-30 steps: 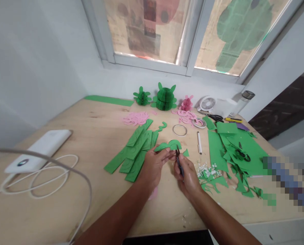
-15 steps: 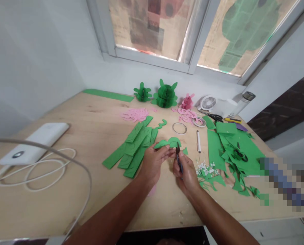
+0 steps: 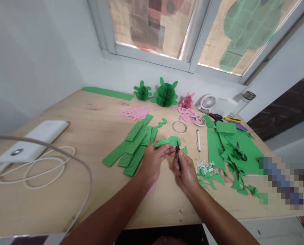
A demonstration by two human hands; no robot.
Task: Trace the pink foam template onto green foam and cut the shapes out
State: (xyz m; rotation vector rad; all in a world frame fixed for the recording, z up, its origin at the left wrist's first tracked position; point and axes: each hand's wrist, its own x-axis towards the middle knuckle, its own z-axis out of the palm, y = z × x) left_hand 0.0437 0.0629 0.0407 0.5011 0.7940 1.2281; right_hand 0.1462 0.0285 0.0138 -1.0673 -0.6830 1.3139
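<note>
Between its fingers, my left hand (image 3: 154, 158) pinches a wavy green paper piece (image 3: 172, 140) with a curved line marked on it. My right hand (image 3: 186, 166) is closed around small dark scissors (image 3: 178, 154); their blades meet the right end of the paper. Beside the blades lies a small green scrap (image 3: 185, 149). Left of my left hand, several green paper strips (image 3: 135, 144) with drawn curves overlap in a pile. A cut green squiggle (image 3: 163, 122) rests just beyond them. Part of a pink paper piece (image 3: 152, 188) shows under my left wrist.
Green sheets and offcuts (image 3: 251, 149) spread on the right, near white shreds (image 3: 205, 167). A white pen (image 3: 198, 140) and tape rolls (image 3: 179, 127) lie ahead. Pink cutouts (image 3: 135, 113) and paper figures (image 3: 166, 92) stand farther back. A power bank (image 3: 37, 139) with a looping cable occupies the left.
The view has shifted very slightly. Both hands, the green paper and the scissors keep nearly the same positions, with the blades still at the paper's right end.
</note>
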